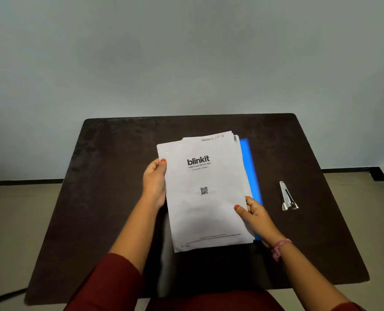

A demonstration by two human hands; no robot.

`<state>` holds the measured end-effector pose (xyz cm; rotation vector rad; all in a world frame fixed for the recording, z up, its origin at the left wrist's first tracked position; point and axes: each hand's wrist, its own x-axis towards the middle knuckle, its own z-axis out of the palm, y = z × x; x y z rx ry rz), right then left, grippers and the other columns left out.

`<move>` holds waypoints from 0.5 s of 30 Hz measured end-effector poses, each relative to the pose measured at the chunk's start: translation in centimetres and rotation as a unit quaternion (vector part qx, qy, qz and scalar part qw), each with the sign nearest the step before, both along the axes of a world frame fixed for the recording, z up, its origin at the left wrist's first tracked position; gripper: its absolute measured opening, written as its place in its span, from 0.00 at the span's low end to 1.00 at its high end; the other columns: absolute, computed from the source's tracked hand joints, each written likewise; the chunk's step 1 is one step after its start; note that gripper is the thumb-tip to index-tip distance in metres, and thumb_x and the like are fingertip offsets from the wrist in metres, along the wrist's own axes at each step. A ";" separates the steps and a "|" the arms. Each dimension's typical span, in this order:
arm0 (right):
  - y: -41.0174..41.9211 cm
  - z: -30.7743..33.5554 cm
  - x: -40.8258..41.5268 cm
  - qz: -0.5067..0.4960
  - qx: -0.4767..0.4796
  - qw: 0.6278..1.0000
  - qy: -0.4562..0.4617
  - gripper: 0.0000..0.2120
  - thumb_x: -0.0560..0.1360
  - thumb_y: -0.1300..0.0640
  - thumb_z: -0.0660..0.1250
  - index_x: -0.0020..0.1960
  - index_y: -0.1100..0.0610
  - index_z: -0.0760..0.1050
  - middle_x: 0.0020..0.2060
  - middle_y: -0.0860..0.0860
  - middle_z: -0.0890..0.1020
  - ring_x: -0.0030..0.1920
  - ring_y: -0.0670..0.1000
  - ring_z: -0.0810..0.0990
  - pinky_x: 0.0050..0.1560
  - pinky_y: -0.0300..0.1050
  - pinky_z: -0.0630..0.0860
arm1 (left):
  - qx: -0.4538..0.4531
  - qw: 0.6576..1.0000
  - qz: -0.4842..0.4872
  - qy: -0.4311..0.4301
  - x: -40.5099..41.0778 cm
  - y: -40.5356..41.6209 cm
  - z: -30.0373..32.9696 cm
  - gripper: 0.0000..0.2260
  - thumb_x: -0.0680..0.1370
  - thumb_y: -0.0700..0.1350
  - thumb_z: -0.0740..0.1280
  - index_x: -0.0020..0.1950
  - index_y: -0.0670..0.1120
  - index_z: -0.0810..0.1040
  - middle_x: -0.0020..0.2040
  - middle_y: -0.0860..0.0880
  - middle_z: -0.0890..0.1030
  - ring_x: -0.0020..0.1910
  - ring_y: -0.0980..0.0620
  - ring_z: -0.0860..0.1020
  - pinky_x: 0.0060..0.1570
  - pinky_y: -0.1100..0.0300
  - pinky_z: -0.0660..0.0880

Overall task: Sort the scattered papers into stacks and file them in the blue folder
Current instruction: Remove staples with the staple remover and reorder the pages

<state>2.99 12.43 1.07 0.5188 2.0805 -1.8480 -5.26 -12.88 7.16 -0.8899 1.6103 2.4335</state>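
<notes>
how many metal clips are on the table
1. The clip lies on the table to the right of the folder, apart from it and from both hands. The papers cover much of the table, so another could be hidden underneath.

I hold the stack of papers (205, 194) above the middle of the tabletop (110, 198), one hand at each side edge. My left hand (154, 182) grips the stack's left edge toward the far end; my right hand (252, 211) pinches the right edge nearer to me. The folder (251, 169) lies on the tabletop under and behind the stack, showing along the stack's right side. The metal clip (287, 196) lies on the tabletop to the right of the folder, apart from it. Behind the tabletop's far edge stands the wall (186, 52).
</notes>
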 end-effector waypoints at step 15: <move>-14.2 -0.4 -2.7 0.100 0.034 0.994 -0.025 0.16 0.75 0.57 0.64 0.62 0.55 0.75 0.58 0.49 0.81 0.60 0.50 0.78 0.65 0.53 0.72 | -0.232 0.964 -0.056 -0.119 7.4 -11.5 -4.2 0.06 0.81 0.38 0.61 0.48 0.43 0.78 0.44 0.48 0.82 0.41 0.50 0.80 0.38 0.61 0.73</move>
